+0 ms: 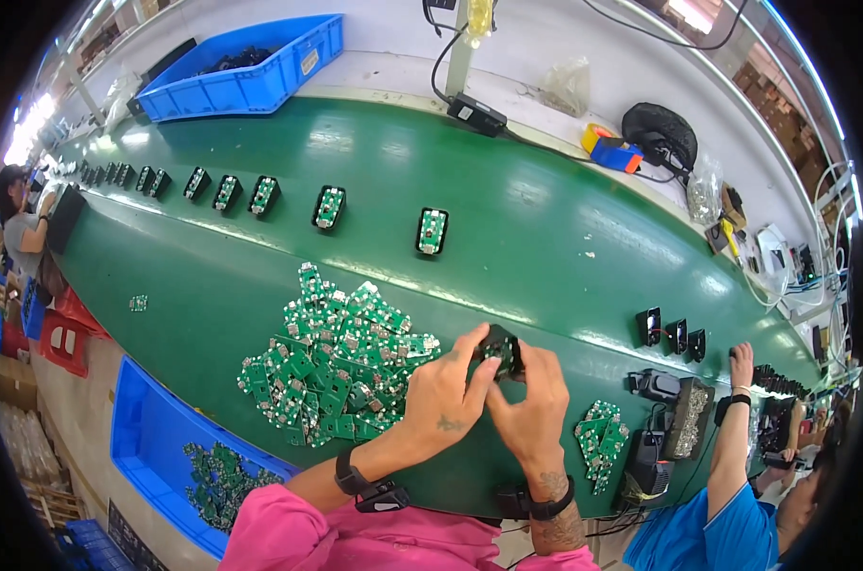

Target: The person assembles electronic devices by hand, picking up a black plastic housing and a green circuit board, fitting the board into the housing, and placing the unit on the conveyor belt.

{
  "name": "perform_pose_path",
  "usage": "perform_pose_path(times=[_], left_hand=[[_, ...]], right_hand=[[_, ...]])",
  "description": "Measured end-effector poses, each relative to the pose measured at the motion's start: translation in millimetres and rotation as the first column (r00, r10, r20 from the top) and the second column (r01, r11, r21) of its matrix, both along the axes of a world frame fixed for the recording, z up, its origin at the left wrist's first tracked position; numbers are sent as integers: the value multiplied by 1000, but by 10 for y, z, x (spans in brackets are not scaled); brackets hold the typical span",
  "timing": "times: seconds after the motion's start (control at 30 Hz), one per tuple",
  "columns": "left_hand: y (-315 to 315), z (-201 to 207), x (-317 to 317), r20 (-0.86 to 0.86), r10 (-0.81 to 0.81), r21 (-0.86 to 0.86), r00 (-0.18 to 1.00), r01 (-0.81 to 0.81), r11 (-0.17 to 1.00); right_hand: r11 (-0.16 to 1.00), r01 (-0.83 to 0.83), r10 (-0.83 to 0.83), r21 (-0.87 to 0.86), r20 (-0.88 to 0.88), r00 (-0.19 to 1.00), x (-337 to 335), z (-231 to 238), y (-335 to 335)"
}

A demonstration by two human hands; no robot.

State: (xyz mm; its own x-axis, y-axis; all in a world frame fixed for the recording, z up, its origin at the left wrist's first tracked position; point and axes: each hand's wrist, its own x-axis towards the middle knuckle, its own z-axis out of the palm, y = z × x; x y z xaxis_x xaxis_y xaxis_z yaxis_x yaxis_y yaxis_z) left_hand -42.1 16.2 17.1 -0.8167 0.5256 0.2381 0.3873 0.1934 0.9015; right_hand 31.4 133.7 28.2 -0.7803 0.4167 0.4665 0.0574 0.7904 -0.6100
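My two hands meet over the near edge of the green work surface, around a small black plastic housing (pixel 494 343). A green circuit board shows in part inside it. My left hand (pixel 441 390) grips the housing from the left, thumb at its near side. From the right, the fingers and thumb of my right hand (pixel 531 404) close on it; some fingertips are hidden. Just left of my hands spreads a big heap of green circuit boards (pixel 336 371). Beyond them stands a black housing with a board in it (pixel 431 231), the nearest of a row running left.
A smaller board pile (pixel 600 443) lies right of my hands, near a tray of small metal parts (pixel 700 395). Several black housings (pixel 676 335) stand beyond. A blue bin (pixel 132 428) holds boards at lower left. At right, a blue-sleeved person's arm (pixel 731 447) reaches in.
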Motion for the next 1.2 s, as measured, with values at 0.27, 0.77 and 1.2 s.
perform_pose_path(times=[0.27,0.77,1.2], left_hand=[[-30,150,83,-46,-92,52,995,94,994],[-104,166,146,10,-217,67,976,216,974],[-45,153,301,-100,-292,156,951,305,940]], right_hand=[[933,330,-354,141,208,912,-1001,-227,699],[707,554,-703,439,522,484,-17,232,2280],[994,113,-77,-7,682,727,237,745,758]])
